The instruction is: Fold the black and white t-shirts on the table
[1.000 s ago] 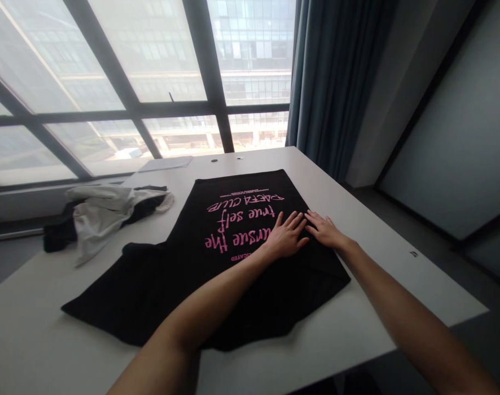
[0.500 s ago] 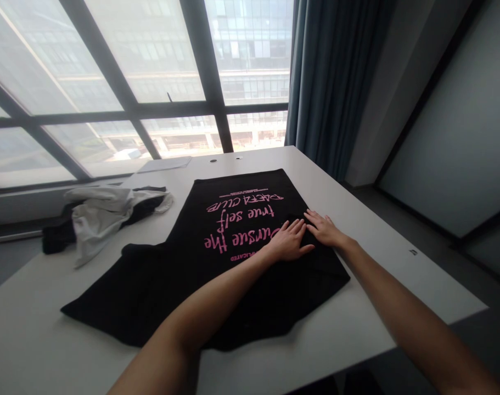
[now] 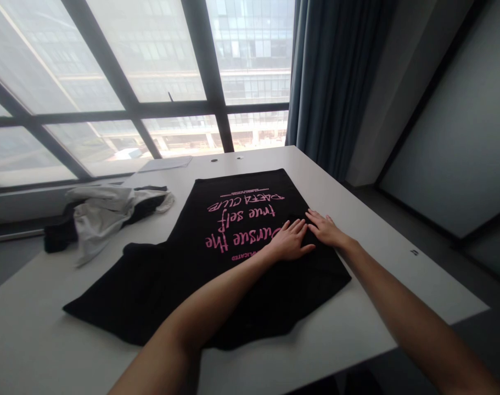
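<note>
A black T-shirt [image 3: 250, 296] lies spread out on a white table, its pink lettering upside down to me and its hem toward the window. My left hand [image 3: 291, 241] rests flat on the shirt with fingers stretched out, over the right end of the lettering and covering part of it. Right beside it, my right hand [image 3: 324, 227] lies at the shirt's right side edge, palm down and fingers extended. The two hands nearly meet at the fingertips. Neither one grips the cloth.
On the left of the white table [image 3: 373, 236] sits a crumpled pile of grey and black clothes [image 3: 105, 214]. A clear sheet [image 3: 163, 164] lies near the window at the back. A blue curtain [image 3: 332, 82] hangs beyond the table's far right corner.
Almost nothing differs. The view has shifted very slightly, and both hands stay in the same place on the shirt.
</note>
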`<state>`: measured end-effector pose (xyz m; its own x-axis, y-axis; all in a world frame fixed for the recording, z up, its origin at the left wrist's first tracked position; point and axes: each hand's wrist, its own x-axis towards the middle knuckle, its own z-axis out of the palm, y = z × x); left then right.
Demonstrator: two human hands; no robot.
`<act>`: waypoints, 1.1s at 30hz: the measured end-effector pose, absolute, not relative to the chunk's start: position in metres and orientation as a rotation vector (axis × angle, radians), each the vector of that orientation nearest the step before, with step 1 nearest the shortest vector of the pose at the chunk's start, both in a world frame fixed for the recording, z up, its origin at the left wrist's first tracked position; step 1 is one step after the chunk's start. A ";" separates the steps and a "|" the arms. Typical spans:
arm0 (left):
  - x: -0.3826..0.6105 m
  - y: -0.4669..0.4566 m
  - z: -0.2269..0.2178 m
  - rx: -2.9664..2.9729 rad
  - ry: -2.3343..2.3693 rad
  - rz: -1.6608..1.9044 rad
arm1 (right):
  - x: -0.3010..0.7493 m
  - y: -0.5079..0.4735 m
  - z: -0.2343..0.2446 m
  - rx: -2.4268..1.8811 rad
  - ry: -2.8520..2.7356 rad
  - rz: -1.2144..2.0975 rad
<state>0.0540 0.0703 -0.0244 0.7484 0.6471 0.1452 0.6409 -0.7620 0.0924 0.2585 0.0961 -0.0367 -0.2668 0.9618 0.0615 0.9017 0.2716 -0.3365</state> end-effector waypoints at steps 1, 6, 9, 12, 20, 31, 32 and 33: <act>0.054 0.070 -0.024 2.903 1.069 0.264 | 0.259 0.096 -0.037 -1.720 -2.287 0.342; 0.055 0.070 -0.025 2.900 1.078 0.273 | 0.260 0.098 -0.040 -1.713 -2.287 0.335; 0.055 0.071 -0.027 2.899 1.072 0.286 | 0.260 0.099 -0.040 -1.708 -2.287 0.321; 0.054 0.071 -0.027 2.898 1.070 0.288 | 0.260 0.099 -0.040 -1.706 -2.285 0.314; 0.057 0.064 -0.024 2.929 1.103 0.227 | 0.267 0.105 -0.057 -1.701 -2.296 0.226; 0.057 0.065 -0.029 2.961 1.098 0.247 | 0.275 0.115 -0.075 -1.674 -2.290 0.112; 0.057 0.064 -0.028 2.961 1.095 0.247 | 0.275 0.115 -0.074 -1.677 -2.289 0.110; 0.057 0.064 -0.027 2.961 1.090 0.247 | 0.275 0.114 -0.073 -1.681 -2.288 0.112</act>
